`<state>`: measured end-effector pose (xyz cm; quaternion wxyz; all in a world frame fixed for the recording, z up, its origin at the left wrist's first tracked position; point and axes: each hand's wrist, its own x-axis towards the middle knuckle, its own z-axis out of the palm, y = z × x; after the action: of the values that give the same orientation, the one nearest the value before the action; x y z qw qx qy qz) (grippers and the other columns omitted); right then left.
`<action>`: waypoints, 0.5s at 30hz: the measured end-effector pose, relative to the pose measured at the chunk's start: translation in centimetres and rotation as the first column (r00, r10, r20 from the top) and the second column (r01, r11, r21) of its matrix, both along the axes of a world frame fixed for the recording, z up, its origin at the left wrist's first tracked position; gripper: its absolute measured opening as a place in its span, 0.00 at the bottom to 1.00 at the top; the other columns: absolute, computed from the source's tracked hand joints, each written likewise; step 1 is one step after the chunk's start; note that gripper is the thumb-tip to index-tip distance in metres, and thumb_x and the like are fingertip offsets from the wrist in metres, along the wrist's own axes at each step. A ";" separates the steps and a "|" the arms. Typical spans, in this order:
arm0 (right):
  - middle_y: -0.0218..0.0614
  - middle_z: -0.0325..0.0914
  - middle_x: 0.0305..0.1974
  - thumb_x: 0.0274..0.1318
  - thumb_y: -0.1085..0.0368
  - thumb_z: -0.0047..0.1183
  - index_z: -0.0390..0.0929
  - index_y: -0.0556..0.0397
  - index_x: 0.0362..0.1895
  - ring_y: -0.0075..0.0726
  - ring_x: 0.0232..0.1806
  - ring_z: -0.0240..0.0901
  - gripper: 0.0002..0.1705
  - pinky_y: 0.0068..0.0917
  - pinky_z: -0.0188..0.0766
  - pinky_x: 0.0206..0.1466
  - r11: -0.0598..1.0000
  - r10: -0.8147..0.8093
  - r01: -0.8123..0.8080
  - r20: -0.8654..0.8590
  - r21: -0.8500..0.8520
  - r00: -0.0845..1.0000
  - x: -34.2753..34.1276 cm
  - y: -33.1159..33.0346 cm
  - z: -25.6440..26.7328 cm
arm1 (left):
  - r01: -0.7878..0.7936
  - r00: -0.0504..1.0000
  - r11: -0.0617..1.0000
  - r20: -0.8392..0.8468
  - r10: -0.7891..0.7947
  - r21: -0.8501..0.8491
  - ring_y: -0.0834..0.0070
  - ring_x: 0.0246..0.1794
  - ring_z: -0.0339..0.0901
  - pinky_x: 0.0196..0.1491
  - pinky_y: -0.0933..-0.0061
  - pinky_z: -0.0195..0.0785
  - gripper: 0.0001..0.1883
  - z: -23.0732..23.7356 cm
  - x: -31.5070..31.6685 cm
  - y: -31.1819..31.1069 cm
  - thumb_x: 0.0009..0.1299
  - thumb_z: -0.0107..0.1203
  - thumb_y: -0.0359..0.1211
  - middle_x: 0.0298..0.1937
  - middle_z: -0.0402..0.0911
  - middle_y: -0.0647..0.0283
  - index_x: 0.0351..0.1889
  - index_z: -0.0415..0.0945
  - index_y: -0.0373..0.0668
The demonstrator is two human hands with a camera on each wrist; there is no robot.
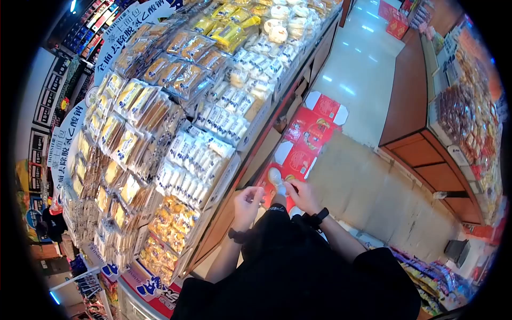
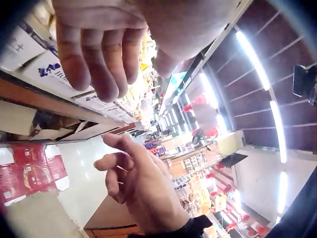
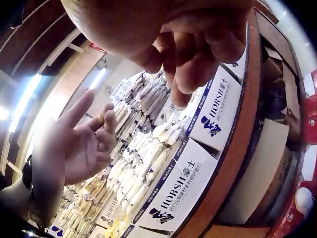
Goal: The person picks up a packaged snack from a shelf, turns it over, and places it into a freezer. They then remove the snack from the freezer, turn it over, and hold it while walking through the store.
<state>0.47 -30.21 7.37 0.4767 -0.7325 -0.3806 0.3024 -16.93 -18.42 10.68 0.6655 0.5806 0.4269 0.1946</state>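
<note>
Loosely curled hands [image 1: 247, 207], apart, near packaged bread [image 1: 194, 154]

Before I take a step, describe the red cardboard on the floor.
The red cardboard looks like opened-out cartons, printed with pale patterns, with white angled corners. It lies flat on the floor beside the wooden-sided display, its other side meeting a dull brown sheet. A pale shoe rests on its near end.

Packs [image 1: 188, 168] are stacked on stand [image 1: 212, 230], left. Counter [image 1: 404, 88] is placed right; cardboard [image 1: 368, 178] is laid on floor [image 1: 356, 58] between.
</note>
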 end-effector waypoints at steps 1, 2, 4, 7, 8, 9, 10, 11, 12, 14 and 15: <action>0.44 0.80 0.28 0.65 0.57 0.52 0.81 0.53 0.41 0.47 0.28 0.78 0.13 0.37 0.71 0.31 1.000 0.018 -0.018 0.013 0.006 1.000 0.8 1.4 0.3 | 0.021 1.000 1.000 0.018 -0.021 0.003 0.82 0.30 0.79 0.31 0.83 0.68 0.12 -0.2 1.1 1.1 0.75 0.56 0.37 0.37 0.85 0.64 0.44 0.79 0.37; 0.44 0.80 0.28 0.65 0.57 0.52 0.81 0.53 0.41 0.47 0.29 0.78 0.13 0.37 0.71 0.32 0.999 0.036 -0.036 0.026 0.009 0.999 1.6 2.8 0.7 | 0.044 0.999 0.999 -0.008 -0.044 0.018 0.82 0.31 0.79 0.32 0.82 0.70 0.12 -1.0 2.1 2.3 0.75 0.55 0.37 0.36 0.84 0.64 0.44 0.79 0.36; 0.46 0.80 0.29 0.65 0.58 0.51 0.80 0.53 0.41 0.49 0.30 0.79 0.12 0.39 0.71 0.33 0.998 0.057 -0.058 0.065 0.018 0.996 3.3 5.4 1.1 | 0.055 0.997 0.998 0.046 -0.057 0.042 0.82 0.31 0.79 0.34 0.81 0.71 0.12 -2.2 4.2 4.8 0.75 0.55 0.37 0.36 0.84 0.64 0.44 0.78 0.36; 0.47 0.80 0.29 0.65 0.58 0.51 0.80 0.54 0.41 0.51 0.31 0.79 0.12 0.41 0.71 0.33 0.995 0.099 -0.097 0.183 -0.023 0.978 6.4 9.4 1.1 | 0.068 0.996 0.995 0.047 -0.072 0.075 0.81 0.32 0.78 0.37 0.80 0.72 0.12 -2.1 6.7 8.7 0.76 0.54 0.36 0.37 0.83 0.64 0.44 0.78 0.35; 0.47 0.80 0.29 0.65 0.58 0.51 0.81 0.54 0.40 0.51 0.31 0.79 0.13 0.41 0.71 0.33 0.994 0.105 -0.103 0.193 -0.023 0.976 7.2 10.7 1.0 | 0.085 0.996 0.994 0.030 -0.087 0.061 0.82 0.32 0.78 0.38 0.80 0.72 0.13 -1.9 7.1 9.8 0.76 0.53 0.36 0.37 0.83 0.64 0.44 0.78 0.35; 0.47 0.80 0.29 0.65 0.58 0.51 0.81 0.54 0.40 0.51 0.31 0.78 0.13 0.41 0.71 0.33 0.993 0.115 -0.112 0.203 -0.025 0.973 8.1 12.1 1.3 | 0.100 0.995 0.994 0.013 -0.100 0.045 0.82 0.33 0.78 0.38 0.80 0.72 0.13 -1.6 7.6 10.9 0.76 0.53 0.37 0.37 0.83 0.64 0.45 0.78 0.34; 0.46 0.80 0.29 0.65 0.58 0.52 0.81 0.54 0.40 0.51 0.31 0.78 0.13 0.42 0.71 0.33 0.992 0.129 -0.125 0.211 -0.030 0.969 9.1 13.4 1.6 | 0.112 0.993 0.993 0.036 -0.113 0.036 0.82 0.34 0.78 0.39 0.81 0.72 0.13 -2.3 8.1 12.0 0.76 0.53 0.37 0.37 0.83 0.65 0.45 0.78 0.34; 0.46 0.81 0.29 0.65 0.57 0.52 0.81 0.54 0.40 0.51 0.31 0.78 0.13 0.41 0.71 0.33 0.990 0.141 -0.136 0.188 -0.038 0.972 9.8 14.6 1.9 | 0.123 0.990 0.992 0.059 -0.125 0.026 0.83 0.34 0.78 0.39 0.81 0.71 0.13 -3.2 8.7 13.0 0.76 0.53 0.37 0.37 0.83 0.65 0.45 0.78 0.34; 0.46 0.81 0.28 0.64 0.57 0.52 0.81 0.54 0.39 0.51 0.31 0.79 0.14 0.41 0.71 0.33 0.988 0.153 -0.147 0.163 -0.046 0.975 10.3 15.8 2.5 | 0.135 0.988 0.991 0.080 -0.135 0.016 0.83 0.35 0.78 0.40 0.81 0.71 0.13 -3.5 9.3 13.7 0.76 0.54 0.37 0.37 0.83 0.65 0.46 0.78 0.35; 0.45 0.81 0.29 0.64 0.56 0.52 0.81 0.54 0.40 0.50 0.32 0.79 0.14 0.41 0.71 0.34 0.981 0.184 -0.173 0.150 -0.082 0.971 10.9 17.8 2.9 | 0.107 0.993 0.994 0.044 -0.107 0.002 0.83 0.36 0.77 0.40 0.81 0.71 0.14 -3.8 10.4 14.5 0.76 0.54 0.37 0.37 0.83 0.66 0.47 0.79 0.35; 0.45 0.81 0.30 0.64 0.56 0.52 0.81 0.54 0.42 0.50 0.33 0.79 0.15 0.41 0.72 0.35 0.976 0.206 -0.190 0.164 -0.109 0.965 11.2 18.7 2.8 | 0.095 0.995 0.995 0.025 -0.095 0.001 0.83 0.36 0.77 0.40 0.81 0.71 0.14 -3.7 11.1 15.0 0.76 0.54 0.37 0.38 0.83 0.66 0.47 0.79 0.35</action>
<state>11.69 -11.48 10.21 0.3745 -0.7355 -0.4780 0.3005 -5.86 -3.42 7.03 0.6793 0.5976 0.3907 0.1698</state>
